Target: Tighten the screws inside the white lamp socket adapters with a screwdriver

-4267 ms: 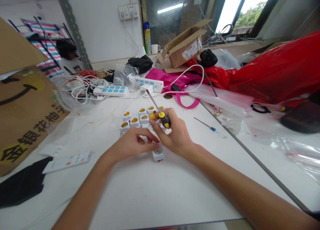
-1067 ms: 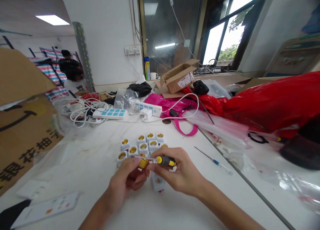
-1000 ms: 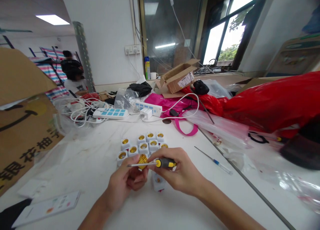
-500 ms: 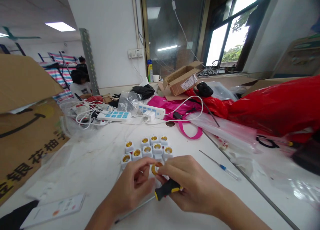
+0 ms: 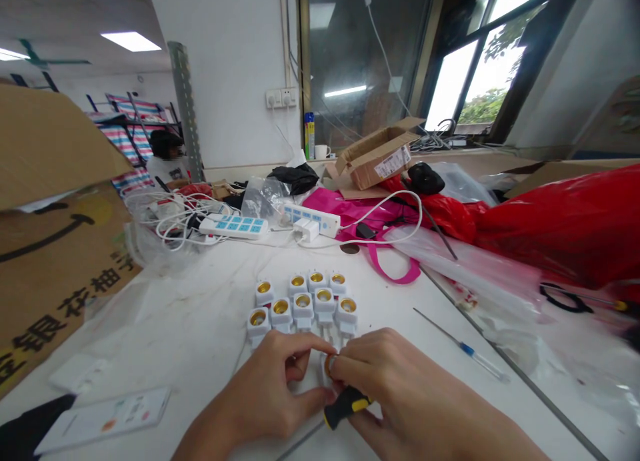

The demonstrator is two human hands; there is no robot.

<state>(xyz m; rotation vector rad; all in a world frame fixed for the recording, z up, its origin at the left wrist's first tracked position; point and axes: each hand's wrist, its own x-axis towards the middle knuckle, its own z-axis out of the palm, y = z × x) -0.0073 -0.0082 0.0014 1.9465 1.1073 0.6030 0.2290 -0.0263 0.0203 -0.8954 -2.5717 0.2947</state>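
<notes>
My left hand (image 5: 280, 387) is closed, index fingertip and thumb on either side of a white lamp socket (image 5: 326, 374) with a brass-coloured screw ring, mostly hidden by my fingers. The lower fingers of my right hand (image 5: 395, 387) are wrapped around a screwdriver (image 5: 343, 407) with a black and yellow handle; its shaft points down left over the table. The thumb and index of that hand press at the socket's ring. Just beyond my fingertips stand several white plug-in lamp sockets (image 5: 303, 302) in two rough rows, their brass-coloured threads facing up.
A thin screwdriver with a blue and clear handle (image 5: 467, 349) lies to the right, near a long grey rod (image 5: 530, 387). Power strips (image 5: 235, 226) and tangled white cables sit behind. At left are a cardboard box (image 5: 60, 267) and a phone (image 5: 105, 421). A person (image 5: 167, 157) sits far back.
Both hands have moved slightly down and right in the view with the socket and screwdriver. The ring now faces differently and is more covered by my fingers. The whole view has shifted a little.
</notes>
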